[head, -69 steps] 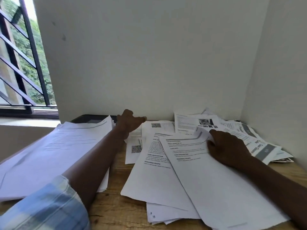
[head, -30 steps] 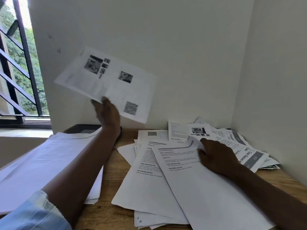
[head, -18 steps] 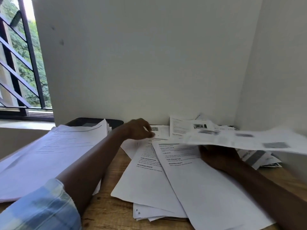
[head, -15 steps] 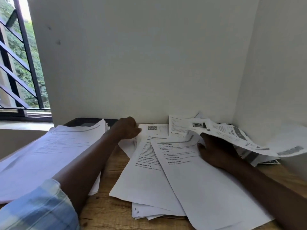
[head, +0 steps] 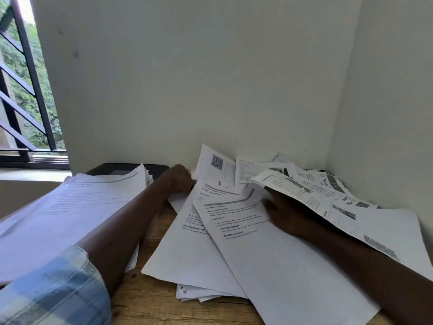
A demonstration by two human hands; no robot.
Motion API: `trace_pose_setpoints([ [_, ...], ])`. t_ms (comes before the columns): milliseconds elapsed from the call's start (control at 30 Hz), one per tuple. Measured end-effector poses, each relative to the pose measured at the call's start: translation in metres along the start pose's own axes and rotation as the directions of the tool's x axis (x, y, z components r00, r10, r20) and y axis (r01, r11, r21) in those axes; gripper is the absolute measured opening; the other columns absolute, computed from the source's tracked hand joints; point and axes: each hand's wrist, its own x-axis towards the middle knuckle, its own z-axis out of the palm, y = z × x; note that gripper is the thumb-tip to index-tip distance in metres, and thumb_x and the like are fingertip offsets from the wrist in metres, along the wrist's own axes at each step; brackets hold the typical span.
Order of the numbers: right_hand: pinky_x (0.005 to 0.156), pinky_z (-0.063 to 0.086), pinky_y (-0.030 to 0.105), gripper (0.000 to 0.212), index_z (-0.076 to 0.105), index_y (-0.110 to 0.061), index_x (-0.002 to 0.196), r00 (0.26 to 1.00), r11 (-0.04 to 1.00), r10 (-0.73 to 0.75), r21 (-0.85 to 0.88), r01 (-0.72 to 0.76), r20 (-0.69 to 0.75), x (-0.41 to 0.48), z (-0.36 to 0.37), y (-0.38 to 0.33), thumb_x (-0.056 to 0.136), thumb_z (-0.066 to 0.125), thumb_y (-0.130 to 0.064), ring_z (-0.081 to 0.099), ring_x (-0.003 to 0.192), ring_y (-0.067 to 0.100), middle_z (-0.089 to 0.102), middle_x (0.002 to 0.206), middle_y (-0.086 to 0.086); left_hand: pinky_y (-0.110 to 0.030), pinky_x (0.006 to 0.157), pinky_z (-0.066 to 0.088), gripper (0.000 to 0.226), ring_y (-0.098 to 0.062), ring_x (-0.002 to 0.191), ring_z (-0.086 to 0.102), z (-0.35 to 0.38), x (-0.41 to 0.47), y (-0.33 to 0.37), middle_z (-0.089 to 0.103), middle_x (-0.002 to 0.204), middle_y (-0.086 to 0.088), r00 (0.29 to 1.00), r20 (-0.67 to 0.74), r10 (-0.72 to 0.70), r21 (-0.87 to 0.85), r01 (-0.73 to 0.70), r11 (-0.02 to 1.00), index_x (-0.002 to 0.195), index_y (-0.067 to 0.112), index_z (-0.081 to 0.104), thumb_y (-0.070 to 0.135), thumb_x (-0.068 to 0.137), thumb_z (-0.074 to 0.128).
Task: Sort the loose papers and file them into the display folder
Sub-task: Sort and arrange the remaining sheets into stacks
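At the near edge of the bench (head: 150,303), a checked sleeve (head: 54,292) covers the left arm, which reaches forward between two heaps. To its left lies a thick stack of papers (head: 70,212). To its right the loose papers (head: 269,266) fan out overlapping across the wood. The right hand (head: 288,214) rests on these, and a printed sheet (head: 328,205) drapes over its fingers, so I cannot tell whether they grip anything. Farther back, the left hand (head: 179,178) pinches the lower corner of a QR-code sheet (head: 215,167), which stands tilted up near the wall (head: 210,90). Behind the stack sits a dark flat object (head: 155,168); whether it is the folder is unclear.
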Motion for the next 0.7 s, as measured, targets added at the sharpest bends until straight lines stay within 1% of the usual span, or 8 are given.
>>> trace_pose_setpoints([
  [167,0.125,0.017,0.045,0.072,0.043,-0.024,0.152,1.000,1.000,0.012,-0.024,-0.012,-0.010,0.002,0.001,0.004,0.090,0.026,-0.057,0.028,0.151,0.031,0.036,0.163,0.008,-0.019,0.052,0.040,0.022,-0.014,0.066,0.053,-0.002,-0.002,0.001,0.063,0.077,-0.005,0.988,-0.155,0.003,-0.433,-0.071,0.899,0.087,0.002,0.072,0.022,0.096,0.072],
  [233,0.126,0.014,0.043,0.063,0.040,-0.024,0.155,1.000,1.000,0.023,-0.014,-0.023,0.021,0.002,-0.002,0.002,0.097,0.037,-0.049,0.024,0.153,0.030,0.032,0.165,0.007,-0.014,0.048,0.043,0.018,-0.011,0.062,0.055,-0.002,-0.003,0.002,0.065,0.074,-0.003,0.983,-0.185,-0.008,-0.518,-0.091,0.851,0.084,0.006,0.072,0.018,0.097,0.071],
  [267,0.127,0.013,0.042,0.060,0.039,-0.023,0.155,0.999,1.000,0.028,-0.010,-0.027,0.030,0.002,-0.003,0.002,0.100,0.042,-0.045,0.023,0.154,0.029,0.031,0.166,0.007,-0.016,0.053,0.045,0.018,-0.011,0.062,0.057,-0.003,-0.003,0.003,0.066,0.073,-0.002,0.978,-0.207,-0.007,-0.545,-0.109,0.831,0.082,0.009,0.073,0.017,0.097,0.071],
  [367,0.126,0.017,0.044,0.066,0.041,-0.024,0.153,1.000,1.000,0.016,-0.016,-0.016,0.020,0.002,-0.001,0.004,0.093,0.036,-0.050,0.026,0.152,0.030,0.034,0.164,0.006,-0.025,0.073,0.043,0.019,-0.017,0.076,0.063,-0.009,0.004,-0.002,0.069,0.078,0.004,0.941,-0.339,-0.004,-0.479,-0.169,0.861,0.076,0.022,0.072,0.024,0.096,0.072],
  [500,0.126,0.016,0.045,0.072,0.042,-0.021,0.153,1.000,1.000,0.021,0.014,-0.022,0.015,0.003,0.001,0.005,0.089,0.035,-0.051,0.026,0.152,0.031,0.034,0.164,0.008,-0.030,0.080,0.043,0.013,-0.025,0.096,0.066,-0.018,0.005,-0.010,0.075,0.099,0.000,0.869,-0.494,-0.033,-0.282,-0.124,0.951,0.095,0.026,0.076,0.035,0.095,0.068],
  [567,0.126,0.018,0.047,0.070,0.044,-0.019,0.152,1.000,1.000,0.003,0.009,-0.003,-0.013,0.003,0.003,0.005,0.089,0.038,-0.049,0.028,0.152,0.033,0.036,0.163,0.010,-0.032,0.081,0.045,0.016,-0.030,0.103,0.066,-0.024,0.002,-0.012,0.075,0.104,-0.001,0.780,-0.623,-0.056,-0.258,-0.137,0.956,0.101,0.025,0.075,0.035,0.096,0.064],
  [633,0.122,0.027,0.049,0.061,0.054,-0.017,0.144,0.996,0.999,-0.047,-0.013,0.046,-0.080,0.001,0.002,0.004,0.090,0.042,-0.044,0.040,0.145,0.036,0.047,0.155,0.012,-0.034,0.080,0.043,0.019,-0.035,0.105,0.065,-0.034,-0.004,-0.008,0.074,0.108,-0.005,0.631,-0.769,-0.103,-0.279,-0.186,0.942,0.105,0.023,0.073,0.033,0.099,0.059],
  [700,0.103,0.048,0.048,0.039,0.066,-0.016,0.117,0.971,0.980,-0.160,-0.146,0.135,-0.180,-0.001,0.000,0.002,0.092,0.045,-0.037,0.062,0.117,0.038,0.067,0.122,0.012,-0.035,0.078,0.042,0.022,-0.037,0.105,0.064,-0.047,-0.012,-0.004,0.074,0.109,-0.009,0.467,-0.866,-0.179,-0.318,-0.238,0.918,0.108,0.021,0.070,0.033,0.101,0.054],
])
